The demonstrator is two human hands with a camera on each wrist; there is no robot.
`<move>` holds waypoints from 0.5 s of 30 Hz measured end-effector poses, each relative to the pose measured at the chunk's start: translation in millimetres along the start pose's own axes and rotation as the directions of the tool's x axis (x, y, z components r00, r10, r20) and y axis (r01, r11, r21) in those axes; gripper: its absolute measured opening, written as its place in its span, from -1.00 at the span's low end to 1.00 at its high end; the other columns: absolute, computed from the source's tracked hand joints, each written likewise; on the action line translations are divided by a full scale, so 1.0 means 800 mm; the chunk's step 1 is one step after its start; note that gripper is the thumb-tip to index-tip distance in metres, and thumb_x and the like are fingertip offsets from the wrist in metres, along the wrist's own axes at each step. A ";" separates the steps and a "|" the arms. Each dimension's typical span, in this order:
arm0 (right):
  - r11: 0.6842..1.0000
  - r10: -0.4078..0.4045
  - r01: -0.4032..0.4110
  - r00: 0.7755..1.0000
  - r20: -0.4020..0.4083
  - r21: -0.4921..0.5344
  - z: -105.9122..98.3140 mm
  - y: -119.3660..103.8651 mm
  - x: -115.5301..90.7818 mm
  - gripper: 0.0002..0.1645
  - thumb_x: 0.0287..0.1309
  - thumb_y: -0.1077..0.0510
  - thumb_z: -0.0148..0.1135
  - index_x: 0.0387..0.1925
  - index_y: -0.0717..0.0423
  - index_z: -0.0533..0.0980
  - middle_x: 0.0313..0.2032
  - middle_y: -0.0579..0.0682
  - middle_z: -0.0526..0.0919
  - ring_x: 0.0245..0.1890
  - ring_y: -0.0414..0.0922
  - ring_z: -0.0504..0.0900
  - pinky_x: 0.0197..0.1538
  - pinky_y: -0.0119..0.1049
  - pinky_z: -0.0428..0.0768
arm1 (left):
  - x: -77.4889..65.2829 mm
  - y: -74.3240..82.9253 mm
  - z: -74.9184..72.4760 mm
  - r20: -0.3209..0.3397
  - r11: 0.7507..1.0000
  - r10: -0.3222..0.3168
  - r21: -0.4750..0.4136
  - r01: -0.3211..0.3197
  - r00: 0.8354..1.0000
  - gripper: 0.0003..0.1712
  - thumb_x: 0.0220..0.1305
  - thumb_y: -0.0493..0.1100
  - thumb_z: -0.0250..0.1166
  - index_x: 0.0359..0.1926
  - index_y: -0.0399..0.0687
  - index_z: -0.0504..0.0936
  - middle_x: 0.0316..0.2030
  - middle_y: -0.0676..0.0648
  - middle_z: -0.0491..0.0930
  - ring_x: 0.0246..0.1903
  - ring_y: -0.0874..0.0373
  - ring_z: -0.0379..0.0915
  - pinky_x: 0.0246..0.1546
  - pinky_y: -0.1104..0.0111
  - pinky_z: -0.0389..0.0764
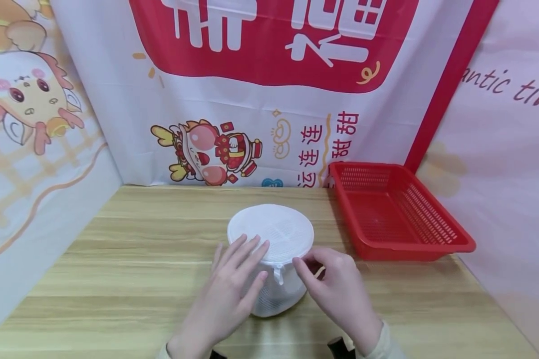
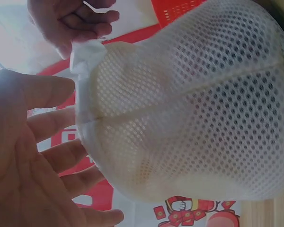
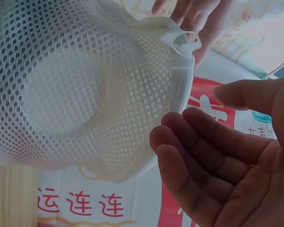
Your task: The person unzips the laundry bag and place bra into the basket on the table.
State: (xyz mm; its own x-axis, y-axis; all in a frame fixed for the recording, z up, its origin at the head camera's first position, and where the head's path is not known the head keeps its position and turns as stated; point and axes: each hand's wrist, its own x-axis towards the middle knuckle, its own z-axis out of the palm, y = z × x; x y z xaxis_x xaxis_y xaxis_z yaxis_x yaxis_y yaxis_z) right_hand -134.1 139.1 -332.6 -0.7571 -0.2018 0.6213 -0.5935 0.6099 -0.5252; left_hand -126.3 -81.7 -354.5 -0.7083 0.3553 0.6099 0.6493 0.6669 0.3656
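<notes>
A white mesh laundry bag point(image 1: 292, 230) stands upright, its round top facing up. From its front rim hangs a small white zipper tab point(image 1: 278, 275). My left hand point(image 1: 226, 286) is at the bag's left front with fingers spread, the fingertips along the top rim in the left wrist view. At the right front, my right hand point(image 1: 337, 284) has its fingers loosely bent beside the rim. The right wrist view shows a gap between its thumb and fingers with nothing held there. A round pale shape point(image 3: 64, 92) shows through the mesh.
The bag stands on a wood-grain table point(image 1: 139, 259). A red plastic basket point(image 1: 413, 248) with slotted sides sits at the right rear. Printed cloth point(image 1: 233, 99) hangs behind the table and on both sides.
</notes>
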 end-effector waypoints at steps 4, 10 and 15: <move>0.999 -0.019 0.020 0.999 0.036 -0.029 0.009 -0.003 -0.003 -0.87 0.03 0.17 0.50 -0.47 -0.09 0.65 -0.53 -0.39 0.55 -0.55 -0.41 0.49 -0.50 -0.53 0.54 | -0.001 -0.009 0.004 -0.009 1.000 -0.012 0.011 0.012 1.000 -0.52 0.32 -0.13 0.30 0.25 -0.03 0.55 0.26 -0.06 0.46 0.34 -0.08 0.19 0.27 -0.35 -0.09; 0.988 -0.070 0.075 0.997 0.045 -0.137 0.022 -0.007 -0.005 -0.79 -0.05 -0.01 0.54 -0.54 -0.11 0.62 -0.56 -0.33 0.55 -0.55 -0.35 0.49 -0.49 -0.51 0.48 | 0.001 -0.016 0.010 -0.070 0.998 0.049 0.049 -0.045 0.996 -0.61 0.30 -0.10 0.33 0.14 0.01 0.64 0.17 -0.05 0.53 0.27 -0.08 0.30 0.24 -0.37 -0.03; 0.974 -0.111 0.114 0.993 0.027 -0.197 0.030 -0.010 -0.006 -0.74 -0.12 -0.03 0.57 -0.57 -0.07 0.61 -0.59 -0.25 0.53 -0.59 -0.36 0.43 -0.53 -0.52 0.43 | 0.007 -0.018 0.014 -0.127 0.991 0.121 0.077 -0.112 0.984 -0.63 0.27 -0.09 0.33 0.09 -0.02 0.67 0.11 -0.08 0.58 0.21 -0.11 0.37 0.28 -0.30 0.01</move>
State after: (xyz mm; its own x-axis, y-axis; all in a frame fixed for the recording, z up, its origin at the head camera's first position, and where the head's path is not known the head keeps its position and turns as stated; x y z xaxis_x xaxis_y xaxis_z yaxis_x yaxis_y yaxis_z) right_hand -132.6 117.3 -345.2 -0.6939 -0.2887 0.6597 -0.6105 0.7216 -0.3264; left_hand -142.6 -82.2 -364.2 -0.5832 0.3475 0.7342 0.7014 0.6714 0.2394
